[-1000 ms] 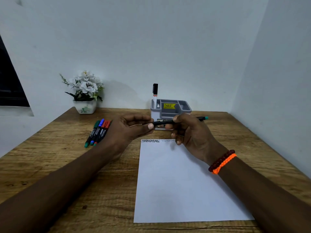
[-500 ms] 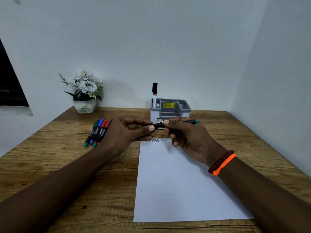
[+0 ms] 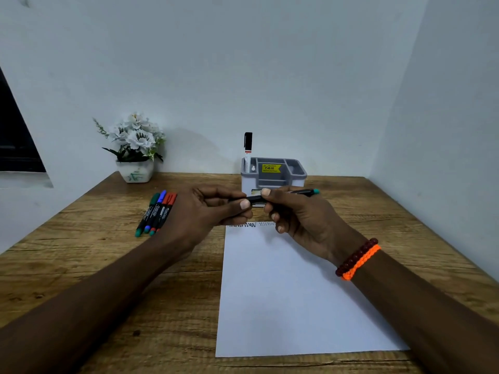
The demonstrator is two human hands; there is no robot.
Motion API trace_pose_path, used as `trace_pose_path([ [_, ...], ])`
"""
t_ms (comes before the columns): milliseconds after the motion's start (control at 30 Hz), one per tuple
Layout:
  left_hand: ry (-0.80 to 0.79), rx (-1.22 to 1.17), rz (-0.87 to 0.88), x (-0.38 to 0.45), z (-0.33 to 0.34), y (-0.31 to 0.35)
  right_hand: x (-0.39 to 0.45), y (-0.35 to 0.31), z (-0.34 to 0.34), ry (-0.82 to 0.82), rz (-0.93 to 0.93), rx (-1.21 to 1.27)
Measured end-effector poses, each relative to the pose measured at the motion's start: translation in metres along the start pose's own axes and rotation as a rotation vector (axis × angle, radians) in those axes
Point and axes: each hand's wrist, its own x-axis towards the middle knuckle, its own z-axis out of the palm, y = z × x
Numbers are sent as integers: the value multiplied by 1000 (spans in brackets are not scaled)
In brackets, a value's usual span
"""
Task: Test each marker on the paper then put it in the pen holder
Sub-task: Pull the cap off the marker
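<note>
Both hands hold one black marker with a teal end [image 3: 305, 192] level above the top edge of the white paper [image 3: 291, 298]. My left hand [image 3: 208, 211] pinches its left end, probably the cap, between thumb and fingers. My right hand [image 3: 299, 220] grips the barrel, the teal end sticking out to the right. Two scribbles [image 3: 251, 225] mark the paper's top. The grey pen holder [image 3: 280, 176] stands behind the hands with one black-capped marker [image 3: 248, 149] upright in its left slot. Several markers [image 3: 158, 211] lie on the table to the left.
A white pot of white flowers [image 3: 135, 152] stands at the back left of the wooden table [image 3: 94, 265]. Walls close the table in behind and on the right. A dark window edge [image 3: 13, 141] shows at the far left.
The marker has shifted left, so less of its teal end sticks out past my right hand. Both hands have stayed close together over the paper's top edge.
</note>
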Motion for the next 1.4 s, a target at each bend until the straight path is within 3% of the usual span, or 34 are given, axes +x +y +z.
trace_pose_path([
  [233, -59, 3, -32, 10, -12, -1, 6, -17, -19, 45, -63, -144],
  [467, 5, -19, -91, 13, -15, 2, -1, -14, -11, -146, -1, -506],
  [833, 50, 97, -69, 15, -6, -4, -8, -20, 7, -151, -43, -504],
  [1000, 171, 802, 145, 21, -5, -25, 3, -33, 3, -20, -144, -483],
  [1200, 118, 929, 160, 21, -1, -31, 53, -83, -5, 262, -319, -539],
  [1400, 96, 919, 130, 22, -1, -29, 114, -111, -8, 455, -597, -826],
])
